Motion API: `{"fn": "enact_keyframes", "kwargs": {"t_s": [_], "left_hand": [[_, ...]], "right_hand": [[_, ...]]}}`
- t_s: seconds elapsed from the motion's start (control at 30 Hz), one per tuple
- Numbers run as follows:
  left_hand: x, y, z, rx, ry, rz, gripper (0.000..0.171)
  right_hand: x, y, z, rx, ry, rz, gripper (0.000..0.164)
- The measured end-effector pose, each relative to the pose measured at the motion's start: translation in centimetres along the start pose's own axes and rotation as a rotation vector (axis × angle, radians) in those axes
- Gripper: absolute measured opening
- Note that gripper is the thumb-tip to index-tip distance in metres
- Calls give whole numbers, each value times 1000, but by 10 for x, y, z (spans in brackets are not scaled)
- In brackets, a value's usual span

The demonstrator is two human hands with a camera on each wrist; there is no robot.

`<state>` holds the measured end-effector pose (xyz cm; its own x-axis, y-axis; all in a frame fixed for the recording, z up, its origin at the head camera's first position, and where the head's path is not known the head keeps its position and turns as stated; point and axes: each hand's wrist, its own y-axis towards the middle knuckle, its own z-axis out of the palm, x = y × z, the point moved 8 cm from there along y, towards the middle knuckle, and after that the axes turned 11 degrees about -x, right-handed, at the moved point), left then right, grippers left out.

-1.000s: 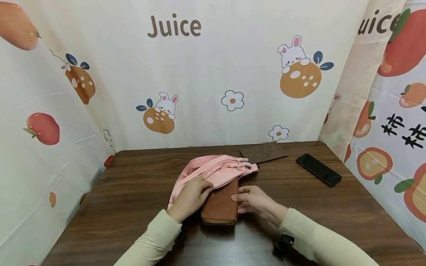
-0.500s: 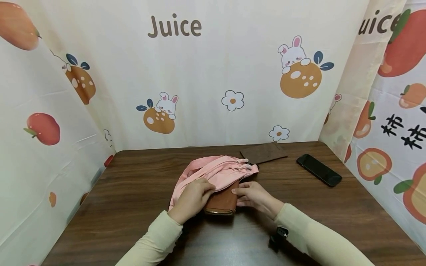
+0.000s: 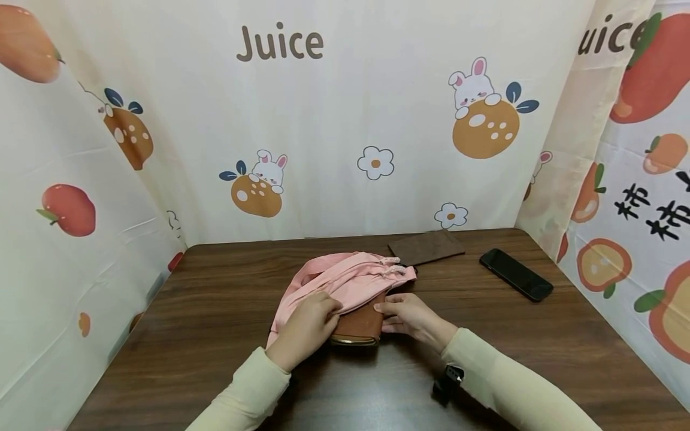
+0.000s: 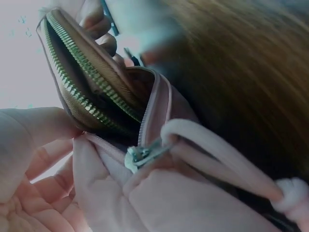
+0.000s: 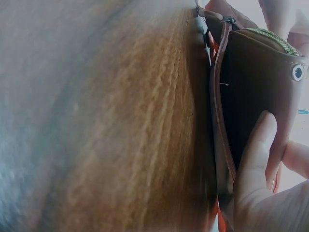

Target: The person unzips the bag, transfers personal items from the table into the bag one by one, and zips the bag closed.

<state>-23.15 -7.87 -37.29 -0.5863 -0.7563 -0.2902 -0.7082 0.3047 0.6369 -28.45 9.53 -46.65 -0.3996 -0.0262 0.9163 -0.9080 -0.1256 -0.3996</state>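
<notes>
A brown zip wallet (image 3: 360, 323) lies partly inside a pink fabric bag (image 3: 345, 278), its near end sticking out of the bag's zippered mouth. Gold zipper teeth run along the wallet's edge, and in the left wrist view they stand parted. My left hand (image 3: 308, 326) pinches the edge of the bag's opening, right beside the wallet (image 4: 72, 113). From the other side my right hand (image 3: 412, 323) grips the wallet, thumb (image 5: 260, 145) flat on its face in the right wrist view. The wallet's far end is hidden inside the bag.
A flat dark brown piece (image 3: 427, 247) lies behind the bag at the table's back edge. A black phone (image 3: 516, 274) sits farther right on the wooden table (image 3: 215, 299). A printed curtain (image 3: 323, 120) hangs behind and along both sides.
My right hand has moved forward with the wallet, which now sits deeper in the bag. My left hand stays at the bag's opening, nearly in place.
</notes>
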Motion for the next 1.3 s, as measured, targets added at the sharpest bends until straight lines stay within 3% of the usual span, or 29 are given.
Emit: {"fn": "enact_keyframes", "kwargs": {"t_s": [0.1,0.47,0.67,0.8,1.0,1.3], "left_hand": [[0,-5,-4,-12,28,24,15],[1,-20,-18,-41,78,101,25],[4,-25,-16,-21,139,101,35],[3,-26,-15,-47,215,134,37],[2,-27,-18,-94,266,177,32],[3,-21,-29,-136,216,133,17]], "right_hand": [[0,0,0,3,-1,0,32],[1,-3,4,35,23,3,20],[3,-5,4,40,26,-3,21],[4,-4,4,42,32,-2,19],[3,-3,5,38,34,3,18],[3,-2,8,21,43,6,15]]}}
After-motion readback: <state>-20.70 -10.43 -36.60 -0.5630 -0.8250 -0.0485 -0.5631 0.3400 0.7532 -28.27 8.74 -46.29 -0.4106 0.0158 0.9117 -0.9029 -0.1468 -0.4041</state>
